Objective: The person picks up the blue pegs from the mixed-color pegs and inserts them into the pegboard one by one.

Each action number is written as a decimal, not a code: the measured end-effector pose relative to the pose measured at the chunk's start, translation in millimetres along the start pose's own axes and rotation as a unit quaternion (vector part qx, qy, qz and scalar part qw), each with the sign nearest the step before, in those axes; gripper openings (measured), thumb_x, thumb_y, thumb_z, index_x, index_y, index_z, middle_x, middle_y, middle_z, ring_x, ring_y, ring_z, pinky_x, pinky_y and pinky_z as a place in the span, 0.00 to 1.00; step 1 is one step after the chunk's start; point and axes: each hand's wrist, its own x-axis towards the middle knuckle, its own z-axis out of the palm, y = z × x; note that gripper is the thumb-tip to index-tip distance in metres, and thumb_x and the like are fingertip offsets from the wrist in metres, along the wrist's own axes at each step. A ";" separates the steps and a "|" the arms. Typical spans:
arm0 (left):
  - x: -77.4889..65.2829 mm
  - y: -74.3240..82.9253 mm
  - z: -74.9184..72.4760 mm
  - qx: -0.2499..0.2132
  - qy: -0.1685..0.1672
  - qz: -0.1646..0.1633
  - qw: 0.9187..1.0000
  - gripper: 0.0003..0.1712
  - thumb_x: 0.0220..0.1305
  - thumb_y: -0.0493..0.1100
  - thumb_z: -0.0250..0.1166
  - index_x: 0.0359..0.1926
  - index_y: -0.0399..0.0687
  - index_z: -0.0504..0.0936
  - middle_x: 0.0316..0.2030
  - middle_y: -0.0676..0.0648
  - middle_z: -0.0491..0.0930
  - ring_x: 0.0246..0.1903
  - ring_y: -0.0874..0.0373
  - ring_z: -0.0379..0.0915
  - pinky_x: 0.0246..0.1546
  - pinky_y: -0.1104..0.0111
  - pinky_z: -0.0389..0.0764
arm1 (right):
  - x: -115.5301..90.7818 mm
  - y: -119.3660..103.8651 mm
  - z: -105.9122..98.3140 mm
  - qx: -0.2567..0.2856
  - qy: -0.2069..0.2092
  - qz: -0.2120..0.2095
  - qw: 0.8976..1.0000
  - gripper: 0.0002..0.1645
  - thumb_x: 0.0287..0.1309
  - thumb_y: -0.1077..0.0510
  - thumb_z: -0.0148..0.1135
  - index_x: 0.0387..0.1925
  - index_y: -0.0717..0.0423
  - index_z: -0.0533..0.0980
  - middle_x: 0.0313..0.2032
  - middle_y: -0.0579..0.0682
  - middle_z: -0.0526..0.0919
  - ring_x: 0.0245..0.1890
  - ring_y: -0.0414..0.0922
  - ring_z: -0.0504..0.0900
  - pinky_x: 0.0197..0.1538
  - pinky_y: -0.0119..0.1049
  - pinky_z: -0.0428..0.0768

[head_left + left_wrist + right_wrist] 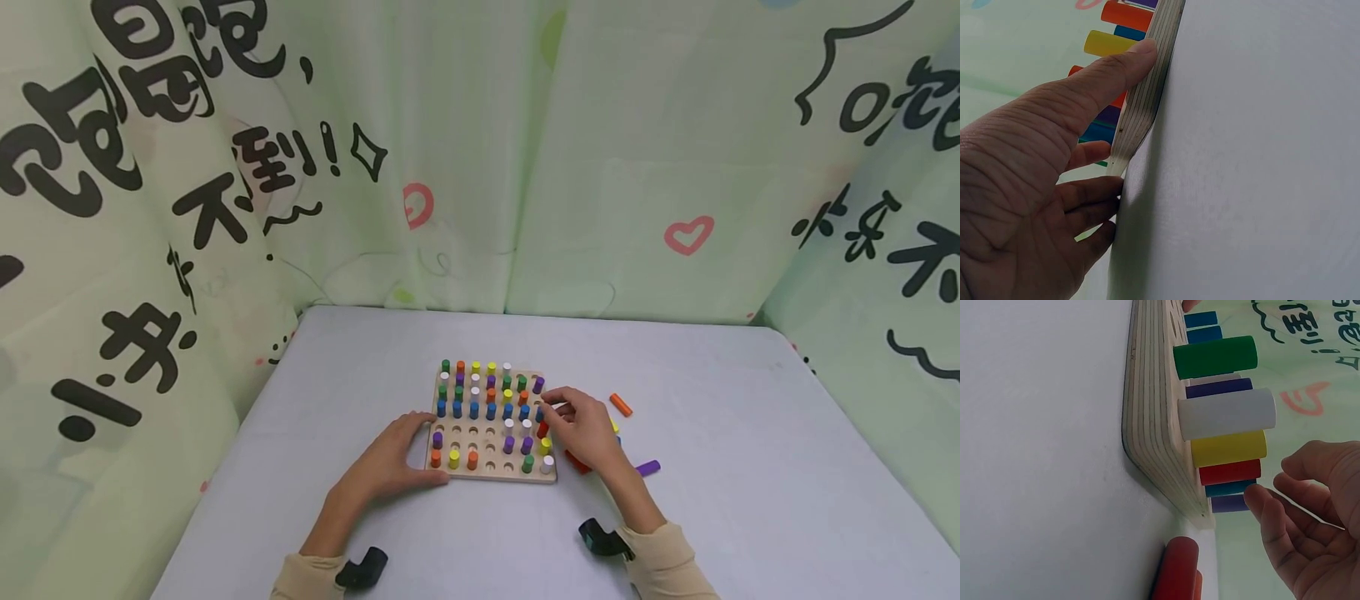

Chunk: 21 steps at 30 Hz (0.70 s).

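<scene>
A wooden pegboard (472,477) lies on the table, bearing coloured pegs in rows. My left hand (390,462) holds its near left corner; in the left wrist view the thumb (1141,53) presses the front edge and the other fingers meet the left side. My right hand (587,425) is at the board's right edge, beside the right end of the row of blue pegs (474,410). In the right wrist view its thumb and fingers stand apart with no peg visible between them, fingertips close to a blue peg (1230,488) and a purple peg (1227,504).
Loose pegs lie right of the board: an orange peg (621,405), a purple peg (648,468) and a red peg (577,462), with others partly behind the right hand. Several holes in the board's near rows hold no pegs. A printed curtain (600,208) surrounds the white table (712,392).
</scene>
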 end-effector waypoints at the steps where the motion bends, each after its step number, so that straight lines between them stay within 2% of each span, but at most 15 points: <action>1: 0.0 0.1 0.0 -0.001 0.000 -0.001 1.000 0.56 0.45 0.66 0.81 0.72 0.53 0.70 0.73 0.40 0.66 0.74 0.40 0.59 0.70 0.42 0.66 | -0.7 -0.7 -0.8 -0.001 0.002 0.002 1.000 0.13 0.66 0.60 0.67 0.51 0.60 0.82 0.45 0.55 0.87 0.38 0.46 0.84 0.42 0.33 0.87; 8: 0.6 0.2 -0.6 -0.002 0.000 0.000 1.000 0.56 0.45 0.65 0.81 0.72 0.52 0.70 0.73 0.40 0.66 0.74 0.41 0.59 0.70 0.42 0.67 | -8.6 -4.5 -7.3 -0.018 0.011 0.010 1.000 0.14 0.66 0.58 0.67 0.51 0.59 0.82 0.45 0.54 0.86 0.39 0.47 0.84 0.44 0.38 0.88; 15: 0.8 0.0 -0.9 -0.001 -0.003 -0.005 1.000 0.56 0.45 0.66 0.81 0.72 0.52 0.69 0.74 0.39 0.66 0.74 0.40 0.58 0.71 0.42 0.66 | -18.5 -2.8 -16.0 -0.029 0.018 -0.001 0.999 0.14 0.65 0.59 0.69 0.49 0.60 0.83 0.44 0.54 0.87 0.36 0.45 0.82 0.37 0.26 0.82; 21: -0.1 0.3 -1.3 -0.002 -0.002 -0.002 1.000 0.56 0.45 0.66 0.81 0.72 0.52 0.70 0.73 0.39 0.66 0.74 0.40 0.59 0.70 0.42 0.66 | -30.1 6.8 -26.7 -0.028 0.016 0.000 0.999 0.13 0.64 0.60 0.69 0.49 0.60 0.83 0.42 0.54 0.87 0.33 0.44 0.80 0.32 0.27 0.82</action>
